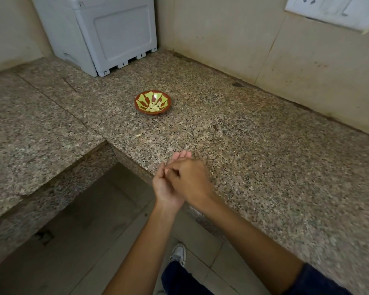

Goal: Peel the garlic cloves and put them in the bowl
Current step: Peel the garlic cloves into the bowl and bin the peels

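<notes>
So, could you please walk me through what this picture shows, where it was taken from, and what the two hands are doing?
There is no machine here: a person works with bare hands, and the single picture comes from a wide-angle camera worn on their head, looking forward and down. The left hand and the right hand are pressed together over the front edge of the speckled granite counter, fingers curled around each other. Whatever they may hold is hidden, so I cannot tell if a clove is between them. Farther back on the counter stands a small red-brown bowl with a yellow-green pattern, holding a few pale peeled garlic cloves. A pale scrap, perhaps garlic skin, lies between bowl and hands. A light grey plastic box stands in the corner.
</notes>
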